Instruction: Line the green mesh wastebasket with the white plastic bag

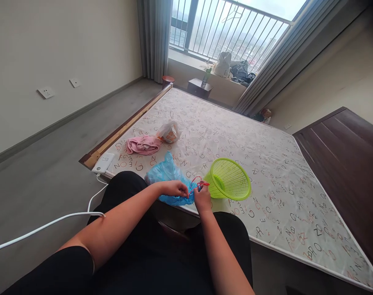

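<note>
Both hands pinch a red cord: left hand (174, 189), right hand (201, 198), red cord (196, 183); knot unfinished, green basket (229, 179) empty alongside.

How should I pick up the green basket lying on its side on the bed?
Grip the green basket by its wide top rim, coming from above on the right side. It lies tipped over with the rim free there, while both hands, left and right, crowd its left side with a red cord.

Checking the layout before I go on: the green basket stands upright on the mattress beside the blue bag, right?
Not quite. In the head view the green basket lies tipped on its side on the mattress, its opening showing. It is beside the blue bag, as you said.
</note>
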Available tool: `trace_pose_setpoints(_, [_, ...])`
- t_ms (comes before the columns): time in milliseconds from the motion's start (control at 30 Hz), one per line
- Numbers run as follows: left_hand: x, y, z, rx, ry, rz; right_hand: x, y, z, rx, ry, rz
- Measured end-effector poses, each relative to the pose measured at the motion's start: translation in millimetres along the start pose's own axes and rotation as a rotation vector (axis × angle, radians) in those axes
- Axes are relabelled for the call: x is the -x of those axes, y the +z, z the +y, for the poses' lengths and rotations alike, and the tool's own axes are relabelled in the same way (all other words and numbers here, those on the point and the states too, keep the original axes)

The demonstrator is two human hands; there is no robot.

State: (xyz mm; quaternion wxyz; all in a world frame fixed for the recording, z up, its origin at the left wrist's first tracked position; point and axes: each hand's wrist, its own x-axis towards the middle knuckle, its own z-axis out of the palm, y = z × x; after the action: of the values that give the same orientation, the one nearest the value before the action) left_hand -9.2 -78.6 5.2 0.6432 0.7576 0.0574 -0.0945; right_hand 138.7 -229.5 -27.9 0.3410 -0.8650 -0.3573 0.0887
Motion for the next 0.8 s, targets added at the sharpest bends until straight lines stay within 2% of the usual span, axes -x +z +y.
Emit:
trace_pose_setpoints(167, [5.9,-3.1,6.2,0.042,-0.071,-0.093,-0.9,-0.8,-4.7,0.027,-0.003,-0.052])
trace_pose_setpoints(233, [5.1,-1.2,5.5,0.021,-0.091,-0.058,-3.9,-3.0,-5.4,-0.021,0.044,-0.033])
trace_pose_setpoints(400, [1.5,-3.3,-5.6,-0.243,-0.163,0.385,-10.2,-13.2,-10.3,-0.144,0.011,0.002])
trace_pose_setpoints(467, [2.3,-6.9,-6.8,-0.282,-0.174,0.509,-9.2,-17.1,-17.5,-0.218,-0.038,0.012])
trace_pose_setpoints(533, [3.6,-8.2,-3.4,-0.305,-0.143,0.585,-6.0,-19.6,-27.6,-0.270,-0.093,-0.002])
trace_pose_setpoints(600, [4.0,-5.3,2.9,-0.275,-0.032,0.572,-1.4,-20.3,-38.5,-0.316,-0.137,-0.030])
trace_pose_setpoints(700, [2.1,4.3,10.5,-0.179,0.168,0.449,4.6,-19.3,-50.7,-0.381,-0.170,-0.079])
trace_pose_setpoints(800, [-0.9,10.4,10.9,-0.206,0.207,0.426,5.3,-18.5,-52.9,-0.407,-0.195,-0.080])
